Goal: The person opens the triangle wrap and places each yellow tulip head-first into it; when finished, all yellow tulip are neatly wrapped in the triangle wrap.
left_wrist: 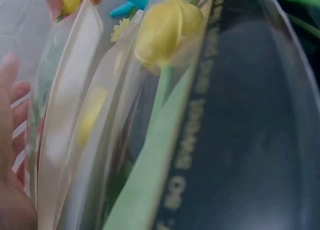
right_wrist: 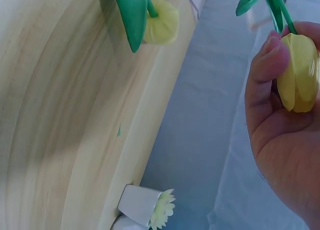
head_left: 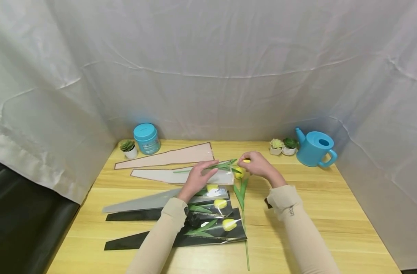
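Observation:
My right hand [head_left: 257, 164] pinches a yellow artificial tulip [right_wrist: 298, 72] at its bloom. The tulip's green leaves [head_left: 225, 165] and stem point left, over or into a white flower sleeve [head_left: 157, 174]; which of the two, I cannot tell. Beside the sleeve's mouth is my left hand [head_left: 196, 179], thumb and fingers spread apart near the leaves. In the left wrist view its fingers [left_wrist: 20, 110] show next to clear film. A second yellow tulip [head_left: 239, 173] lies on the table under my right hand, stem toward me.
A pink sleeve [head_left: 174, 155] lies behind the white one. Nearer me are a grey sleeve [head_left: 140, 201] and black sleeves [head_left: 126, 242] holding yellow tulips. Along the back stand a blue jar [head_left: 146, 139], small potted succulents [head_left: 276, 146] and a blue watering can [head_left: 313, 150].

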